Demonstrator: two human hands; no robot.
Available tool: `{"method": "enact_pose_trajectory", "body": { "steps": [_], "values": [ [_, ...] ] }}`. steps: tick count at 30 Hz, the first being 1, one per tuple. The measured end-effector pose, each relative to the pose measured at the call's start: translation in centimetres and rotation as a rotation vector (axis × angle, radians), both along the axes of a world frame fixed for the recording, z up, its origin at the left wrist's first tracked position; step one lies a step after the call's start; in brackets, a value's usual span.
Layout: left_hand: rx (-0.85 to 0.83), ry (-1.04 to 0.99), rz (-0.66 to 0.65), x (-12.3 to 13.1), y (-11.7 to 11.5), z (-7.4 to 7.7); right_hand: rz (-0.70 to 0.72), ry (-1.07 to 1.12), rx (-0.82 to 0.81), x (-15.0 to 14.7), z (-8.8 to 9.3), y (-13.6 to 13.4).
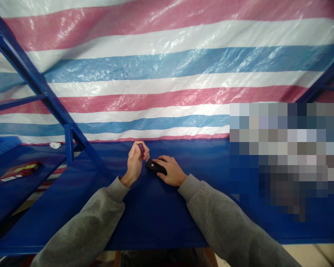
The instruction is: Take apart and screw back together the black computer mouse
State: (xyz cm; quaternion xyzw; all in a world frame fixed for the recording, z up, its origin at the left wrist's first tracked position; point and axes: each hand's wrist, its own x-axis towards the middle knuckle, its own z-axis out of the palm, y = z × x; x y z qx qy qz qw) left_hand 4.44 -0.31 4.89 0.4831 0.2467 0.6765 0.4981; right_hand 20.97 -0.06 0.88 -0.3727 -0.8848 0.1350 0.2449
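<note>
Right hand (172, 172): palm down, my fingers and thumb closed around the black mouse (153, 166), which pokes out to the left of my palm; whether it touches the blue tabletop (158, 215), I can't tell.
Mouse logo (152, 165): pale, round, too small to read.
Left hand (135, 161): upright beside the mouse, fingers curled around a small purple thing (141, 148).
Beyond my hands: striped sheet (144, 68).
Far left: red box (20, 170), lettering unreadable.

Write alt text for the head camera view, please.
A person's right hand holds a black computer mouse at a blue table; the left hand holds a small purplish object. Behind hangs a striped red, white and blue sheet.
</note>
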Motion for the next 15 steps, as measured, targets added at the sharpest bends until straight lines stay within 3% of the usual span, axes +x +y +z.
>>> {"method": "enact_pose_trajectory", "body": {
  "steps": [15],
  "values": [
    [0.013, -0.028, -0.002, -0.33, 0.18, -0.36, -0.002, 0.005, -0.012, -0.28, -0.15, 0.04]
  ]
}}
